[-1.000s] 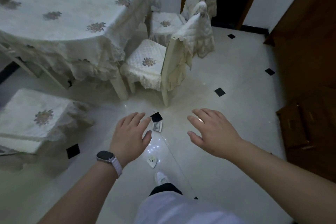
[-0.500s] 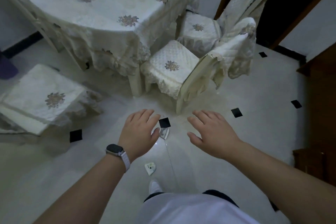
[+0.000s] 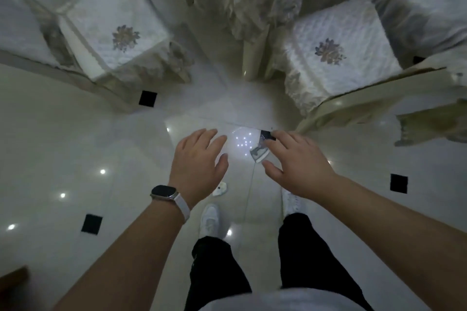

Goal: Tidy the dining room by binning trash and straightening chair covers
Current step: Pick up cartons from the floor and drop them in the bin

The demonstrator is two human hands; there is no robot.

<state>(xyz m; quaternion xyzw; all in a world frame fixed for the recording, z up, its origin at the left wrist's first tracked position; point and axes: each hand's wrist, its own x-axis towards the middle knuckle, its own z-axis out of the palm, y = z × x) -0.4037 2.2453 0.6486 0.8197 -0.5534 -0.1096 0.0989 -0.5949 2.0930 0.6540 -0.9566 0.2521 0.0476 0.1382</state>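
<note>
Item: wrapper (image 3: 259, 154), flat on floor (image 3: 75, 146), just beside right hand (image 3: 298, 161) thumb
Risk: thin piece may slide on glossy tile under pinch; smaller scrap (image 3: 220, 189) near left shoe (image 3: 209, 219) may get trodden
Hands: right hand and left hand (image 3: 199, 161) spread, holding nothing
Change: view tipped straight down; right hand now at wrapper, formerly midway between hands

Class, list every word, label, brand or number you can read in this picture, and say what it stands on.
No text is readable.
On the wrapper by the right hand: grey print, too blurred to read.
On the small white scrap near the left hand: a dark dot, nothing legible.
On the watch: dark screen, nothing shown.
</note>
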